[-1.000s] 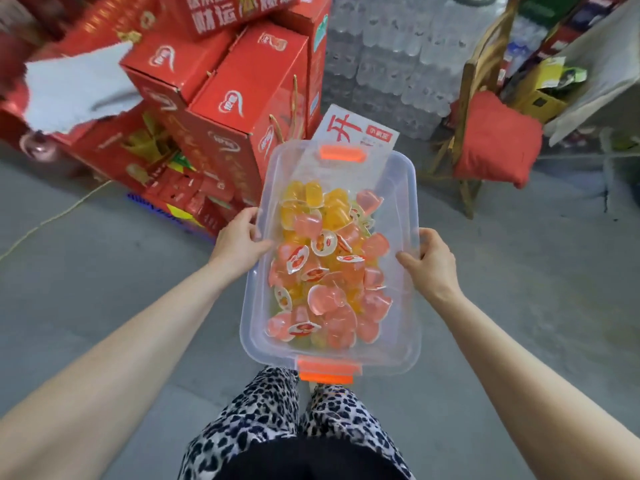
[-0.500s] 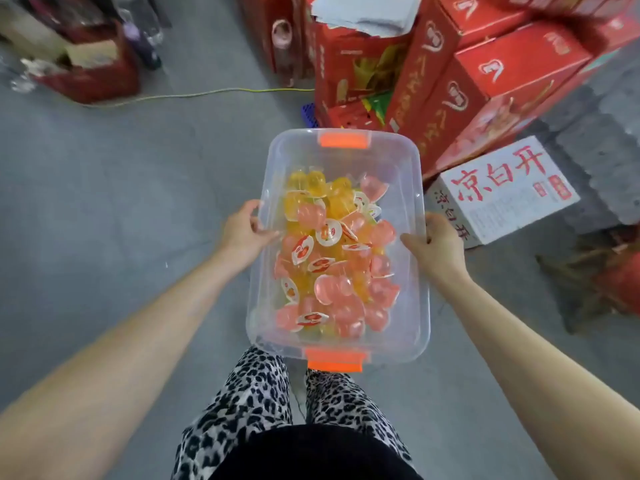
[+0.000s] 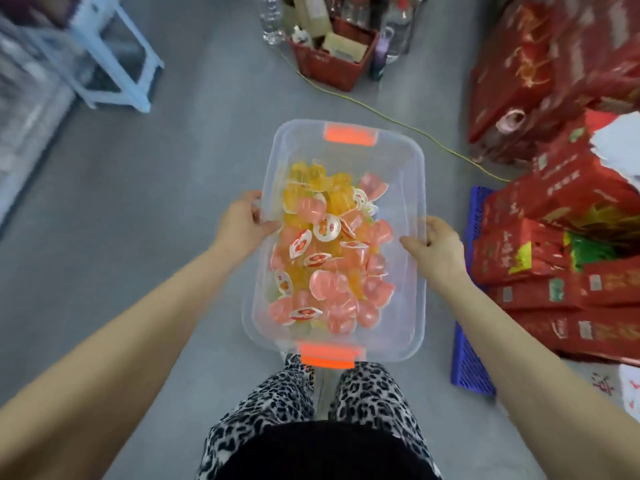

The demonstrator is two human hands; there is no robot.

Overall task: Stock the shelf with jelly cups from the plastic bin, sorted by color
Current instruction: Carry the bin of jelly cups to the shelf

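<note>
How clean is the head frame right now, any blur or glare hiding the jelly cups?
Head view: plastic bin and jelly cups fairly sharp, soft even light, no strong glare; motion blur smears the borders, worst on the red cartons at right and the pale blue stool upper left.

No writing here can be read for certain. The red cartons (image 3: 561, 188) stacked at the right carry gold characters, all blurred. The white carton (image 3: 627, 393) at the lower right edge shows cut-off red strokes. The jelly cups (image 3: 325, 228) have red-marked lids, too small to read.
</note>
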